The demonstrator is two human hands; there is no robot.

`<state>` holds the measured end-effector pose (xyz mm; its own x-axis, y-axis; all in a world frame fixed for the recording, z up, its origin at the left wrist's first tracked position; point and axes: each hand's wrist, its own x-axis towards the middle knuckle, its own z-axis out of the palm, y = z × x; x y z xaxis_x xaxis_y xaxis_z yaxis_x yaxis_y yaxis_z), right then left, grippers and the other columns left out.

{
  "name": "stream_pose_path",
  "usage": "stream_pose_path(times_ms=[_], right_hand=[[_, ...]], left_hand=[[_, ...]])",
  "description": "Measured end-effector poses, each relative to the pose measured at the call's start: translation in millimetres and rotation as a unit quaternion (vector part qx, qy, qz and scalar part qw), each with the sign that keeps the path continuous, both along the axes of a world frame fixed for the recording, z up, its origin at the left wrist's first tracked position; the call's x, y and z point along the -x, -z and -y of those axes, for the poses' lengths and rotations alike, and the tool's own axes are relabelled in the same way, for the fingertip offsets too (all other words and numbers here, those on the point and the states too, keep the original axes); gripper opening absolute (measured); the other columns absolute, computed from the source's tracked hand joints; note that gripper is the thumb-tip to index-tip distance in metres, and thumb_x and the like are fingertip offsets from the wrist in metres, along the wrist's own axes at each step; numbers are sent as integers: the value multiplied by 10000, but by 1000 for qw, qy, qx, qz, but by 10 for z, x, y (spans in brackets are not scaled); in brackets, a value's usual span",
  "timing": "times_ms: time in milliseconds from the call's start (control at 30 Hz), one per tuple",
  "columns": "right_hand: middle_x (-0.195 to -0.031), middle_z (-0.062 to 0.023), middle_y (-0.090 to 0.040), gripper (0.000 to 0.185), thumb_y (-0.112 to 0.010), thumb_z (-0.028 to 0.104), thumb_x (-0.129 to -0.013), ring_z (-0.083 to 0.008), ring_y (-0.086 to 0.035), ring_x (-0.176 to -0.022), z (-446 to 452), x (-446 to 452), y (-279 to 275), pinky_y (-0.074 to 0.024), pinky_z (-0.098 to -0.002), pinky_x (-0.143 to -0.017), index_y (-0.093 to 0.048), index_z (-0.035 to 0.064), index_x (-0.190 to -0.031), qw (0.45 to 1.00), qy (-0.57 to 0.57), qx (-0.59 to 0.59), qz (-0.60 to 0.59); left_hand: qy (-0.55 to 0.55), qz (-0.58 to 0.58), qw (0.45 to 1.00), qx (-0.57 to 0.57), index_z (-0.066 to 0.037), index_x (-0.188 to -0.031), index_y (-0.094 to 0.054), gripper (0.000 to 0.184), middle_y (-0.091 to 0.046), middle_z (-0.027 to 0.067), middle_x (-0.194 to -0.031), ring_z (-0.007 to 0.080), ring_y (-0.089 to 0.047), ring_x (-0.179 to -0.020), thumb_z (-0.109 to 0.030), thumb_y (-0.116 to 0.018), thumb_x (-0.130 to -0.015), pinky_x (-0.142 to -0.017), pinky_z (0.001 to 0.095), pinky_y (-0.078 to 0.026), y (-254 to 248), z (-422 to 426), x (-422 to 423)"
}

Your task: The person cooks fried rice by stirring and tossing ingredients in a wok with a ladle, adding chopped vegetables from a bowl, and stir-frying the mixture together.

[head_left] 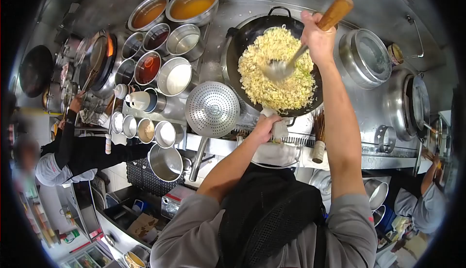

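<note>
A black wok (235, 49) filled with fried rice (272, 44), mixed with bits of green, stands on the range in front of me. My right hand (318, 39) is wrapped around the wooden handle (336, 11) of a metal ladle. The ladle's head (279, 70), smeared by motion, is in the rice. At the near rim, my left hand (264, 128) is closed on a white cloth (279, 128) by the wok's near handle. The far loop handle (279, 9) is free.
Left of the wok lies a perforated strainer (212, 108), near bowls of liquid (193, 3) and seasoning pots (174, 76). A lidded steel pot (371, 57) and a bamboo brush (318, 142) are on the right. Co-workers (63, 159) (424, 197) stand at both sides.
</note>
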<state>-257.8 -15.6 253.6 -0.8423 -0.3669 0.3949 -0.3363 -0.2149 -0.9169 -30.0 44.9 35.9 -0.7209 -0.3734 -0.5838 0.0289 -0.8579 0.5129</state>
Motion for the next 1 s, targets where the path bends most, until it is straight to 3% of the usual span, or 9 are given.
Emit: stream_pose_path(times_ms=[233,367,400,500,600,667,733,833,1000], right_hand=[[-553,61,-382,351,-727,175,-928,-74,-317,-443,-913,-331,-691,-273,-285,-436,-482,145,-679,979,-136,48,146],[-524,69,-331,370,-676,190,-973,-63,-291,-442,-1903,-811,-1554,-234,-268,-427,-468,136,-671,960,-258,88,65],[-527,63,-348,374,-676,190,-974,-64,-315,-448,-1997,-879,-1483,-254,-267,-428,-468,128,-669,964,-245,65,76],[-545,52,-419,381,-689,208,-973,-60,-380,-474,-1914,-1013,-659,-307,-254,-446,-477,110,-673,984,-147,60,75],[-590,39,-496,390,-690,208,-976,-39,-413,-512,-1949,-922,-158,-333,-249,-466,-482,85,-670,985,-137,-3,-104],[-598,23,-515,347,-655,125,-988,-43,-418,-502,-2313,-1019,-573,-332,-249,-455,-481,64,-695,976,-158,-15,-152],[-603,-12,-520,295,-635,63,-984,-53,-436,-498,-2639,-1153,-769,-350,-243,-448,-478,45,-736,972,-200,19,-122],[-598,-18,-532,329,-656,160,-980,-82,-448,-511,-2512,-1229,-280,-372,-283,-468,-497,49,-715,979,-168,-9,-117],[-579,-7,-470,378,-712,270,-950,-124,-395,-526,-2189,-951,-340,-364,-361,-493,-544,40,-702,988,-155,6,-22]], left_hand=[[-55,15,997,60,0,-1108,-559,206,-646,150,-1016,297,-683,-837,-115,-543,-939,-677,490,-597,-92,-343,-77],[-92,12,994,64,17,-1265,-517,315,-663,188,-1132,315,-692,-969,-78,-468,-969,-840,449,-584,-1274,-877,-661],[-76,-23,993,90,29,-1335,-513,368,-631,159,-1231,267,-650,-1089,-147,-515,-1011,-910,402,-568,-1417,-934,-673],[-25,66,997,41,-5,-1153,-575,222,-635,97,-1084,204,-643,-946,-127,-542,-971,-774,367,-554,-938,-807,-445],[-47,30,983,178,-32,-1120,-553,212,-601,71,-1024,187,-616,-945,-105,-581,-923,-802,372,-533,4,-1378,-853],[-47,44,986,155,-48,-1294,-458,387,-593,109,-1189,240,-619,-1135,-86,-574,-926,-932,396,-532,-382,-1746,-1210],[-40,50,983,174,-31,-1302,-463,356,-628,158,-1172,282,-665,-1072,-107,-541,-962,-859,426,-578,-939,-1747,-1118],[-68,72,994,48,9,-1017,-597,279,-687,151,-931,284,-704,-826,-252,-496,-1017,-715,419,-607,-1636,-1201,-564],[-83,19,985,152,-41,-1264,-483,301,-638,138,-1103,258,-674,-929,-197,-526,-1011,-745,426,-596,-397,-1728,-851]])
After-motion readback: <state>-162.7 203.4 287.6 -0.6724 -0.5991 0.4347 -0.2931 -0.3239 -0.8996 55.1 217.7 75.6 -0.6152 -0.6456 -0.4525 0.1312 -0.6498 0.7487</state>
